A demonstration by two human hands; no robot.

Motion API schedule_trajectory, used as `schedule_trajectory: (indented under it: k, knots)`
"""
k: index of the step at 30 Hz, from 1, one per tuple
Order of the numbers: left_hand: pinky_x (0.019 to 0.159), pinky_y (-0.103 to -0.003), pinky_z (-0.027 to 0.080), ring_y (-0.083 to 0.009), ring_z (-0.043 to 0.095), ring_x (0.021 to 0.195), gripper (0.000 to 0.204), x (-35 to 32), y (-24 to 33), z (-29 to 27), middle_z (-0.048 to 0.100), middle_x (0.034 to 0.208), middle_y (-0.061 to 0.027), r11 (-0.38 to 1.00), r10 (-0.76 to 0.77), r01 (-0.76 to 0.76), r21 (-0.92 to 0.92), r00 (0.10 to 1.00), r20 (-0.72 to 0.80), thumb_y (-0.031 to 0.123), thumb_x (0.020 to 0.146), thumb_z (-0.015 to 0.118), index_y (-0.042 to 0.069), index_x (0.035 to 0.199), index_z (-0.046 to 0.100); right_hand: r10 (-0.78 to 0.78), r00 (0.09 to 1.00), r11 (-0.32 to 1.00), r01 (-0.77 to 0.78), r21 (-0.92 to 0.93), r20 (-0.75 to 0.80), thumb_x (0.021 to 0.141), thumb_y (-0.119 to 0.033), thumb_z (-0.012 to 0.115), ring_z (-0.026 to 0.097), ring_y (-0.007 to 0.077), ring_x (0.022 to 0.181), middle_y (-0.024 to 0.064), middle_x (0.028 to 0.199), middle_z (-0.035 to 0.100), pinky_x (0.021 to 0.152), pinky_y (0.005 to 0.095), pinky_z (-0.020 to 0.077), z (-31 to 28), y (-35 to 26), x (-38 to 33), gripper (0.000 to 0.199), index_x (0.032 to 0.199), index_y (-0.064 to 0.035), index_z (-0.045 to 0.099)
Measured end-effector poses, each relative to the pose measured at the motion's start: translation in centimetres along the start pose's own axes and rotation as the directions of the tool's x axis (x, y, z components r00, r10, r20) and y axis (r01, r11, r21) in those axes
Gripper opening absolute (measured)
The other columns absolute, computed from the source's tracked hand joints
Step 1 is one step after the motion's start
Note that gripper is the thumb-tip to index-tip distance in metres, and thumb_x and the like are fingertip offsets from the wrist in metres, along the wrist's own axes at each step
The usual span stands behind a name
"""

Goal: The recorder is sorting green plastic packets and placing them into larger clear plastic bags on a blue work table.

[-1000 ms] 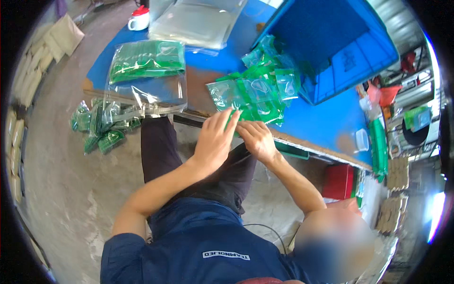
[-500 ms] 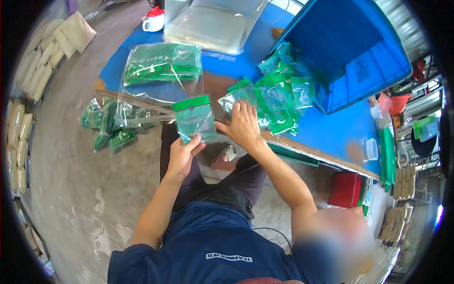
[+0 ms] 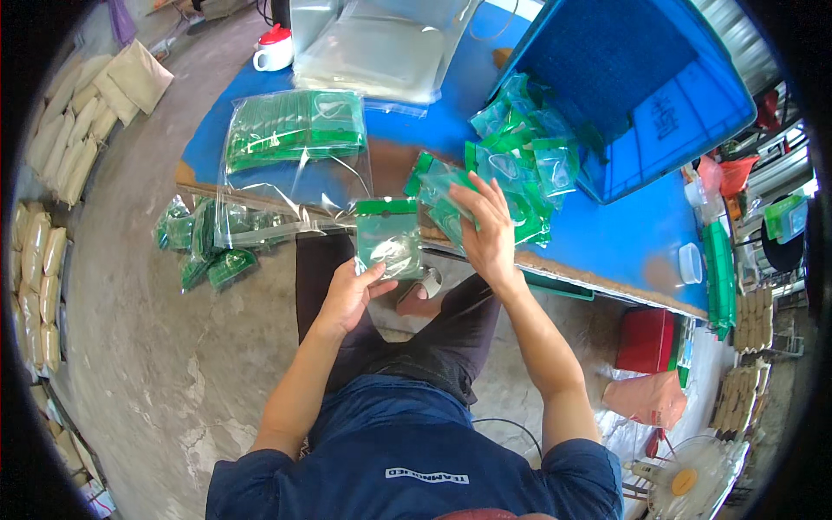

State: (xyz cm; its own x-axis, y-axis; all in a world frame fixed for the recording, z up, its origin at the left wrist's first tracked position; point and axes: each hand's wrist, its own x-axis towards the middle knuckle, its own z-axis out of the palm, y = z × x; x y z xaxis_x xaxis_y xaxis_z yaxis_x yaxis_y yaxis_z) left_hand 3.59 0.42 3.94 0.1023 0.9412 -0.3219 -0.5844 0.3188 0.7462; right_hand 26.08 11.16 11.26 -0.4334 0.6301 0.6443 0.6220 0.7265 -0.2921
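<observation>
My left hand (image 3: 354, 293) pinches the lower edge of a flat clear packet (image 3: 387, 236) with a green header, thumb on top, above my lap. My right hand (image 3: 488, 227) is over the near edge of a loose pile of green packets (image 3: 513, 160), fingers stretched and slightly apart, with nothing visible held in it. At the table's left part, a large clear plastic bag (image 3: 295, 186) holds a neat stack of the same packets (image 3: 299, 121). Its front end hangs over the table edge.
A blue crate (image 3: 685, 143) lies tipped on its side behind the pile. Clear plastic sheets (image 3: 373, 61) and a white pot with a red lid (image 3: 274, 50) stand at the back. Bagged green packets (image 3: 204, 230) are below the left edge; a fan (image 3: 685, 479) is at lower right.
My left hand and its packet have shifted right, and the packet is now more upright. My right hand has moved right, and its fingers have lifted and spread.
</observation>
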Motion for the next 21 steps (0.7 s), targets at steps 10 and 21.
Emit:
schedule_trajectory:
  k: [10,21]
  knots:
    - [0.084,-0.035,0.058,-0.0165,0.067,0.099,0.036,0.6,-2.0,0.5,0.067,0.115,-0.005,0.991,-0.016,0.008,0.13,0.998,0.061,0.022,0.092,0.07,0.004,0.121,0.059,0.016,0.973,0.997,-0.033,0.074,0.229,0.071,-0.009,0.078,0.027,0.04,0.146,0.012,0.148,0.046,0.118,0.0593,0.0193,0.5,-2.5,-3.7,0.063,0.131,-0.0101,0.058]
    - [0.093,-0.035,0.055,-0.0132,0.061,0.105,0.026,1.1,-2.6,1.8,0.064,0.11,0.0002,0.92,-0.061,0.042,-0.389,0.997,-0.037,0.007,0.09,0.069,0.009,0.114,0.06,-0.005,0.922,0.999,0.022,-0.041,0.386,0.072,-0.041,0.082,0.042,0.0365,0.134,0.0129,0.131,0.053,0.115,0.0598,0.0255,0.4,0.4,-4.8,0.08,0.136,-0.0066,0.05]
